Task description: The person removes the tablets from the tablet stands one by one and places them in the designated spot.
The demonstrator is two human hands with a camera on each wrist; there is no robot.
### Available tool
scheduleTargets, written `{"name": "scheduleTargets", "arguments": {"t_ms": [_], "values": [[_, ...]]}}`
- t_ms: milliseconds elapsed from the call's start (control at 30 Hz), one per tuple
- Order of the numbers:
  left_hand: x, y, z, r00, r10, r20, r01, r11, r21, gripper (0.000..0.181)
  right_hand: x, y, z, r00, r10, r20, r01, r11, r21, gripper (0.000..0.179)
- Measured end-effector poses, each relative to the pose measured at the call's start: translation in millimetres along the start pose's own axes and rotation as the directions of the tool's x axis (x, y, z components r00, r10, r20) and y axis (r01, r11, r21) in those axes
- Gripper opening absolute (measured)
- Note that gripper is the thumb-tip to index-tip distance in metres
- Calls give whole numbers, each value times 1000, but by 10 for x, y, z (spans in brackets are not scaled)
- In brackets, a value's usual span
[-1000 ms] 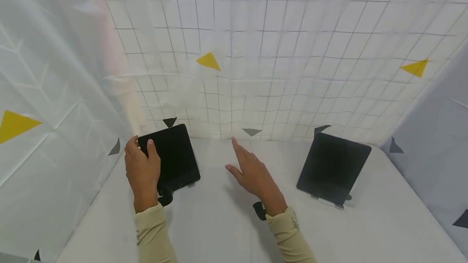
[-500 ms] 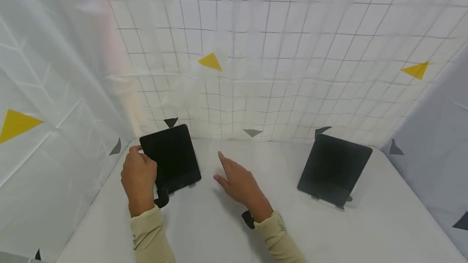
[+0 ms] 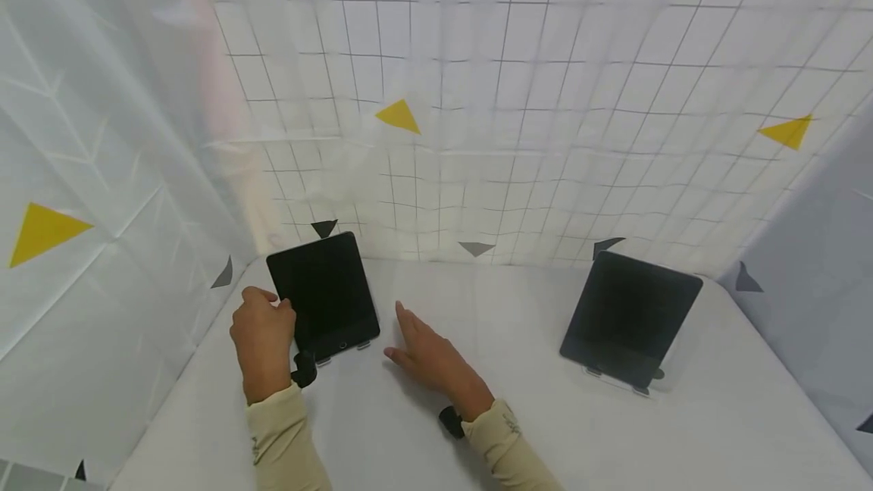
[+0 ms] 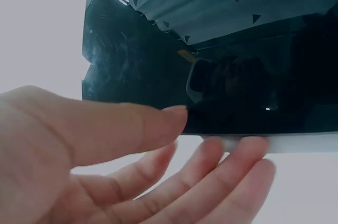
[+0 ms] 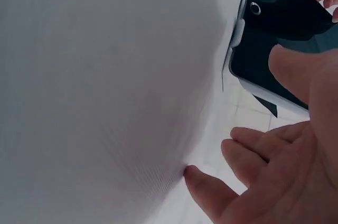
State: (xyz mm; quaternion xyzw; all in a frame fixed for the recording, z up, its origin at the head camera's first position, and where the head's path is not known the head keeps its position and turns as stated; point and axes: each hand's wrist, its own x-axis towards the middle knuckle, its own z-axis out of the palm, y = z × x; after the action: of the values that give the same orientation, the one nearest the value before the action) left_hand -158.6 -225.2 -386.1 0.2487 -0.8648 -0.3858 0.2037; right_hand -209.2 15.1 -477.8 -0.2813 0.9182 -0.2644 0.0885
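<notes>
Head view: two hands and two black, flat, rectangular tablets with rounded corners are in sight. The left tablet [image 3: 327,301] leans back on the white surface [image 3: 389,430], at the left; the right tablet [image 3: 630,317], tilted too, stands well apart on the other side, with two small pale clips along its lower edge. The left hand [image 3: 261,339] is at the left tablet's left edge, its fingers bent; the right hand [image 3: 433,358] is between the tablets, nearer the left one, fingers extended and thumb spread away. Each forearm wears a pale khaki sleeve [image 3: 286,438], two in all. Three yellow triangles [image 3: 398,116] mark the white sheets around.

Left wrist view: the thumb [image 4: 132,129] overlaps the glossy screen at its edge, and the fingertips [image 4: 256,147] meet the pale strip just beyond that edge. Whether thumb and fingers clamp the tablet, I cannot tell.

Right wrist view: the right hand's fingers stand apart and hold nothing; whether a fingertip touches the surface cannot be told. Beyond them are the left tablet, with one round button [image 5: 255,8] and two pale clips [image 5: 238,33], and part of the left hand.
</notes>
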Motion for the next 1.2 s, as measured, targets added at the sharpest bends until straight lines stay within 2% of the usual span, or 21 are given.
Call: {"name": "scheduleTargets", "arguments": {"t_ms": [100, 233, 433, 667, 800, 900, 1033, 1200], "values": [[0, -20, 2, 1000, 8, 16, -8, 1000, 20, 21, 8, 9, 36, 999, -41, 33, 40, 999, 24, 82], [7, -35, 15, 1000, 25, 3, -25, 999, 39, 20, 20, 10, 59, 994, -97, 55, 94, 994, 53, 81], [-2, -34, 20, 997, 71, -7, -70, 993, 98, 14, 35, -14, 97, 989, -134, 64, 125, 983, 134, 81], [0, -23, -3, 995, 99, 12, -100, 987, 127, 15, 50, -67, 139, 988, -128, 87, 116, 985, 127, 85], [17, -27, -10, 992, 122, 37, -126, 982, 140, 18, 61, -90, 145, 992, -106, 69, 94, 982, 166, 81], [20, -31, -15, 994, 105, 37, -109, 986, 128, 18, 72, -94, 155, 995, -84, 46, 72, 971, 230, 78], [9, -34, -21, 997, 60, 45, -65, 992, 105, 22, 81, -90, 168, 996, -88, 23, 79, 963, 258, 73], [10, -29, -22, 996, 66, 65, -74, 991, 115, 27, 87, -90, 176, 996, -92, -6, 90, 962, 258, 68]]}}
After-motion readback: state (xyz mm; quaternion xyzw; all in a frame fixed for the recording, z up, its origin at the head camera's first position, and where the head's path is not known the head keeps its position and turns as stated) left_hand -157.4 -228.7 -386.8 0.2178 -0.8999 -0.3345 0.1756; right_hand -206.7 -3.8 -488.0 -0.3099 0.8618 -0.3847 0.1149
